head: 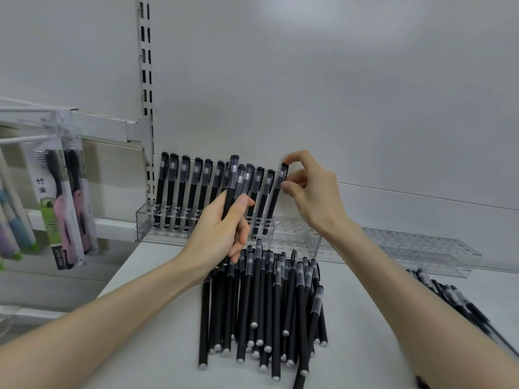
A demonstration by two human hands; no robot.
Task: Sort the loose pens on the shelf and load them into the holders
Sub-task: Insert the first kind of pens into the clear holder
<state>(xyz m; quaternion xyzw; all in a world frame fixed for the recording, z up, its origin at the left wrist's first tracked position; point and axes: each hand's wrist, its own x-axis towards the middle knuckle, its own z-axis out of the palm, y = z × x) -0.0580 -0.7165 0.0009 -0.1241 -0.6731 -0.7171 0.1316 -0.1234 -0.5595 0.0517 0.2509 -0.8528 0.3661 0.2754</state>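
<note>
right hand (311, 192) pinches cap of pen (276, 197) standing in holder (141, 220), end of filled row; we steady it upright, press till seated. left hand (222, 234) grips spare pens (231, 178) alongside. loose pile (252, 299) below hands on shelf (365, 332).

two hands (219, 228) (311, 189), two holders (144, 224) (421, 248), two piles of pens (264, 304) (460, 301).
</note>
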